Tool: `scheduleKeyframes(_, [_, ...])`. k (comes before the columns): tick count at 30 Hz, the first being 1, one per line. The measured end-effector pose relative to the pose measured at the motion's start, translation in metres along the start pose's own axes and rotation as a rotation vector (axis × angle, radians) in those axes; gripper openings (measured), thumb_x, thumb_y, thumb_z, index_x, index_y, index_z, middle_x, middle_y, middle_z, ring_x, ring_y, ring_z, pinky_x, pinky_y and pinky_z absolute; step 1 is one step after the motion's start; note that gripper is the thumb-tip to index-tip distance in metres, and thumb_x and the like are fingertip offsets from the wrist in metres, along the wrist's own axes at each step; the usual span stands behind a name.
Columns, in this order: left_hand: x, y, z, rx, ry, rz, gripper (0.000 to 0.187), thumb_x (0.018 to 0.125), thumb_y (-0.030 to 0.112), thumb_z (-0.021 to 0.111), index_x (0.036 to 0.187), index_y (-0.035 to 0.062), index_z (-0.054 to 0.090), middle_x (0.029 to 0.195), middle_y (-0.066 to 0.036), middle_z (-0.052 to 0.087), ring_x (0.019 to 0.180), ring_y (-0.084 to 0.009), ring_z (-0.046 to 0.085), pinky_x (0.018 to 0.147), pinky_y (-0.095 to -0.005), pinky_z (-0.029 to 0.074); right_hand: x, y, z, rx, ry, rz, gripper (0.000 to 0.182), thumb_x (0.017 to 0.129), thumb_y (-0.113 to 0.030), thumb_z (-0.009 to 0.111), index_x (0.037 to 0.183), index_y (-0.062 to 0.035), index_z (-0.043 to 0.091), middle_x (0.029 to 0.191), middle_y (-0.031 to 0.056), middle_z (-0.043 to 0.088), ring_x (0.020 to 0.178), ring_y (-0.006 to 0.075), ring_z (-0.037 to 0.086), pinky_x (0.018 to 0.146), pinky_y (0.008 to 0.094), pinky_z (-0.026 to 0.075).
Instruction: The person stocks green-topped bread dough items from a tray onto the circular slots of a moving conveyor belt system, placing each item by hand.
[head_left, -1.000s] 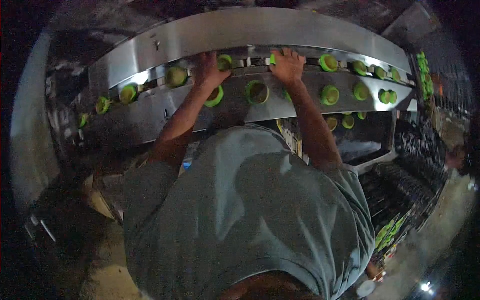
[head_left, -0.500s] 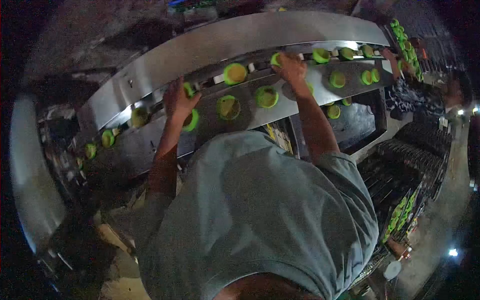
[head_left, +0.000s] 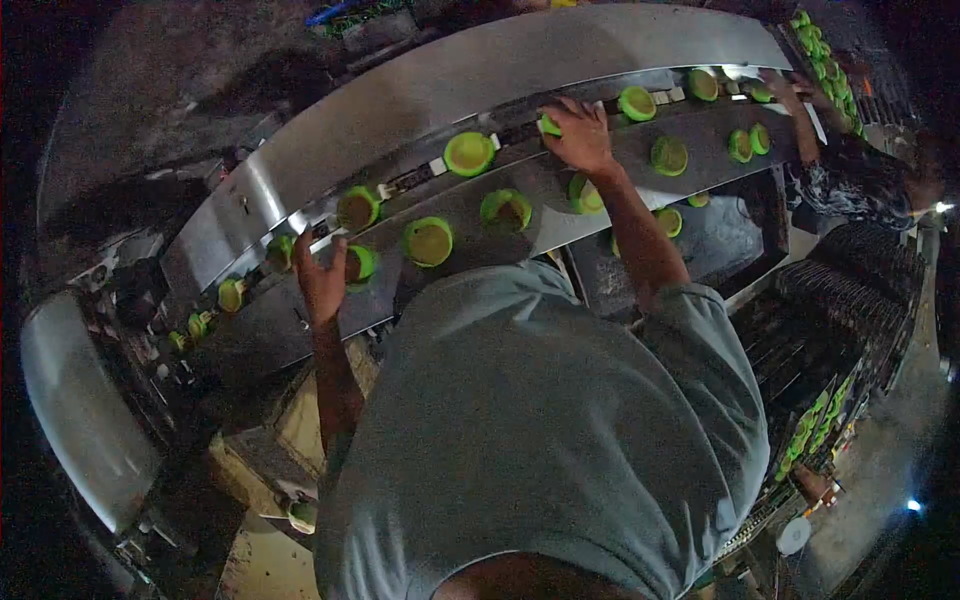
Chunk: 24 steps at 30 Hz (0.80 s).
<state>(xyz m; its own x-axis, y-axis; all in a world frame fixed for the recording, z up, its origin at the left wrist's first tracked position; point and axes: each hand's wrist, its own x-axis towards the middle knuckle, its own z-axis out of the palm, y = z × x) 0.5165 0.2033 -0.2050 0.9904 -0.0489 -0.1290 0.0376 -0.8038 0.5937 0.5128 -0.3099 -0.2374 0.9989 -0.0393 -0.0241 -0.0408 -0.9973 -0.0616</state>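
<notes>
Bright green round cup-like pieces with brown faces stand along a narrow conveyor track and on the metal ledge in front of it. My right hand (head_left: 582, 138) is closed over a green round piece (head_left: 548, 126) on the track, its fingers covering most of it. My left hand (head_left: 322, 282) has thumb and fingers apart and appears to hold nothing. Its thumb is beside a green round piece (head_left: 361, 263) on the ledge, and its fingertips are close to another piece (head_left: 279, 252) on the track. A third piece (head_left: 469, 153) sits on the track between my hands.
A curved metal guard (head_left: 420, 95) runs behind the track. The metal ledge (head_left: 560, 225) lies nearest my body. At right, a co-worker's hand (head_left: 785, 88) reaches to the track. A dark tray (head_left: 715, 245) holds some green pieces below the ledge. A rack of green pieces (head_left: 828, 70) stands far right.
My left hand has moved left and opened away from a piece on the track. My right hand stays over a piece on the track. Pieces on the track have shifted along it.
</notes>
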Motion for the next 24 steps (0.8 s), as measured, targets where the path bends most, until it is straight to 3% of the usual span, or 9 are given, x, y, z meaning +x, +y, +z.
scheduleKeyframes(3, [-0.003,-0.002,0.0,-0.113,0.02,-0.023,0.068,0.09,0.036,0.073,0.141,-0.0001,0.046,0.14,-0.023,0.048,0.131,-0.0392,0.045,0.111,-0.0502,0.035,-0.002,-0.005,-0.012,0.223,0.257,-0.069,0.051,0.082,-0.041,0.073,0.129,-0.0276,0.062,0.139,0.014,0.053,0.128,0.0393,0.05,0.107,0.0534,0.036])
scheduleKeyframes(4, [-0.002,-0.004,0.0,-0.154,0.035,-0.018,0.065,0.09,0.034,0.073,0.14,0.0006,0.047,0.138,-0.023,0.049,0.129,-0.0383,0.046,0.109,-0.0494,0.036,0.0,0.0,-0.012,0.223,0.259,-0.067,0.051,0.082,-0.041,0.073,0.129,-0.0276,0.062,0.139,0.014,0.053,0.128,0.0393,0.05,0.107,0.0534,0.036])
scheduleKeyframes(6, [0.001,0.001,0.006,-0.191,0.045,-0.005,0.061,0.091,0.031,0.073,0.138,0.0012,0.048,0.136,-0.022,0.05,0.127,-0.0374,0.048,0.108,-0.0486,0.037,-0.002,0.031,-0.011,-0.001,0.245,0.341,0.048,0.08,-0.036,0.074,0.127,-0.0278,0.064,0.136,0.0124,0.054,0.13,0.0369,0.049,0.107,0.0526,0.036])
scheduleKeyframes(10, [0.004,0.014,0.008,-0.117,0.119,0.095,0.059,0.09,0.028,0.073,0.137,0.0017,0.049,0.136,-0.023,0.05,0.129,-0.0385,0.046,0.109,-0.0489,0.036,-0.009,0.07,0.003,-0.04,0.182,0.364,0.05,0.079,-0.039,0.075,0.127,-0.0318,0.063,0.13,0.0084,0.056,0.129,0.0324,0.048,0.106,0.0536,0.037])
scheduleKeyframes(14, [0.007,0.023,0.013,-0.082,0.087,0.083,0.059,0.091,0.03,0.072,0.137,0.0014,0.049,0.139,-0.023,0.048,0.132,-0.0395,0.044,0.109,-0.0493,0.036,-0.008,0.09,-0.001,-0.104,0.102,0.421,0.056,0.083,-0.049,0.067,0.135,-0.0339,0.057,0.132,0.0107,0.056,0.134,0.0365,0.044,0.105,0.0595,0.036])
scheduleKeyframes(16, [0.006,0.012,0.016,-0.069,0.089,0.085,0.06,0.091,0.03,0.073,0.138,0.0016,0.049,0.139,-0.023,0.048,0.132,-0.0398,0.044,0.109,-0.0497,0.036,-0.008,0.085,-0.009,-0.122,0.088,0.478,0.052,0.081,-0.042,0.074,0.129,-0.0275,0.063,0.139,0.0047,0.055,0.134,0.0318,0.046,0.104,0.0511,0.042])
scheduleKeyframes(19, [0.001,-0.004,0.019,-0.22,0.092,0.046,0.061,0.091,0.033,0.072,0.138,0.0023,0.049,0.14,-0.023,0.048,0.133,-0.0401,0.044,0.11,-0.0505,0.036,-0.008,0.104,-0.012,0.001,0.231,0.452,0.049,0.083,-0.042,0.072,0.129,-0.0259,0.063,0.14,0.0073,0.055,0.133,0.0325,0.048,0.102,0.048,0.044])
scheduleKeyframes(22, [-0.009,0.007,0.006,-0.064,0.093,0.031,0.062,0.091,0.035,0.072,0.139,0.0035,0.049,0.14,-0.024,0.047,0.134,-0.0398,0.043,0.11,-0.0504,0.036,0.001,0.17,-0.009,0.043,0.269,0.668,0.053,0.085,-0.043,0.07,0.133,-0.0222,0.06,0.14,0.0101,0.055,0.133,0.0334,0.048,0.104,0.0472,0.045])
scheduleKeyframes(24, [-0.011,-0.016,0.005,0.015,0.13,0.138,0.063,0.091,0.038,0.072,0.139,0.0025,0.05,0.141,-0.024,0.047,0.133,-0.0393,0.044,0.11,-0.0503,0.036,0.01,0.251,0.033,-0.088,0.324,0.553,0.058,0.085,-0.043,0.07,0.135,-0.0189,0.057,0.141,0.0111,0.055,0.134,0.0344,0.047,0.103,0.0488,0.045])
